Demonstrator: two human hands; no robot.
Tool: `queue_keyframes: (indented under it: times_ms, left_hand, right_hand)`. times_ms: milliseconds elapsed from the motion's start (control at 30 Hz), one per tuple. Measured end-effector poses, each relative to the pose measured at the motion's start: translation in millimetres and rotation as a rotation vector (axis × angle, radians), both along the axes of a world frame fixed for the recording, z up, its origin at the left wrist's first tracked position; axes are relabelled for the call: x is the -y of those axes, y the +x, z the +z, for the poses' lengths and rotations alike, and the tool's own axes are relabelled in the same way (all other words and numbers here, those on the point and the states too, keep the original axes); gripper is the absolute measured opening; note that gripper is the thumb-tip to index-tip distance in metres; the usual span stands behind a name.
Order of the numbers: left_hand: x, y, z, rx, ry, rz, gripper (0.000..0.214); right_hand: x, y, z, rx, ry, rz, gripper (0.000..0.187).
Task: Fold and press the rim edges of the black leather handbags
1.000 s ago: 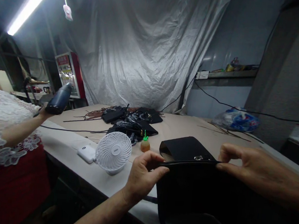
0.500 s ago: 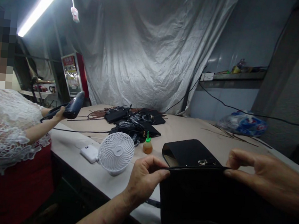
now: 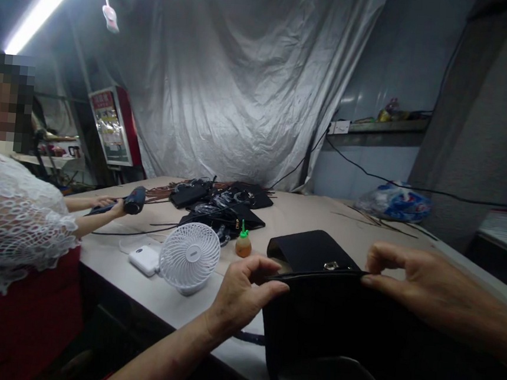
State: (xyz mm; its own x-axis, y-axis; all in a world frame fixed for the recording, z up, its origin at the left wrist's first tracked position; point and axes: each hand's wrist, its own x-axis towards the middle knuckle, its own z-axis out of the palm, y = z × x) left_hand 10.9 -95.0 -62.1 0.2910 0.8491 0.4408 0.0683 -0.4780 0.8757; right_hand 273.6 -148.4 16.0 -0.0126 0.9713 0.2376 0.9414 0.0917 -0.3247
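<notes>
I hold a black bag [image 3: 339, 327] upright at the table's near edge, pinching its top rim at both ends. My left hand [image 3: 240, 295] grips the rim's left corner between thumb and fingers. My right hand [image 3: 409, 280] pinches the rim's right end. Behind the rim, the bag's flap [image 3: 308, 251] lies on the table with a metal clasp [image 3: 331, 266] showing. A small amber bottle with a green cap [image 3: 243, 243] stands just beyond my left hand.
A white desk fan [image 3: 189, 257] and a white power bank [image 3: 144, 260] sit left of my hands. Black bags and brown straps [image 3: 219, 202] lie farther back. A person in a white lace top [image 3: 15, 222] at the left holds a dark hair dryer [image 3: 135, 200] on the table. A blue-white plastic bag [image 3: 392, 203] lies back right.
The person at the left has lowered the hair dryer from raised down onto the table. My hands keep the same grip on the bag's rim.
</notes>
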Motion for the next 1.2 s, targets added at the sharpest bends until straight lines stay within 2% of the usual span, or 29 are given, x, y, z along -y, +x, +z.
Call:
queue_keyframes:
  times_ms: [100, 300, 533, 700, 800, 1200]
  left_hand:
    - [2, 1, 7.8, -0.095, 0.138, 0.027, 0.012]
    - [3, 0, 10.8, -0.115, 0.313, 0.056, 0.001]
    - [-2, 0, 3.2, -0.122, 0.521, 0.047, 0.006]
    - [-6, 1, 3.3, -0.191, 0.516, 0.054, 0.006]
    - [-9, 2, 5.9, -0.231, 0.513, 0.022, 0.016]
    - [-12, 3, 17.0, -0.300, 0.679, -0.067, 0.012]
  right_hand:
    - [3, -3, 3.5, 0.038, -0.113, -0.035, 0.020]
    - [6, -8, 6.4, 0.017, -0.097, -0.023, 0.020]
    - [0, -2, 3.2, 0.010, -0.046, 0.022, 0.018]
    - [-3, 1, 2.4, -0.060, 0.017, 0.153, 0.022]
    - [-3, 0, 3.0, -0.053, -0.002, 0.197, 0.024]
    - [-4, -4, 7.8, -0.105, -0.032, 0.220, 0.021]
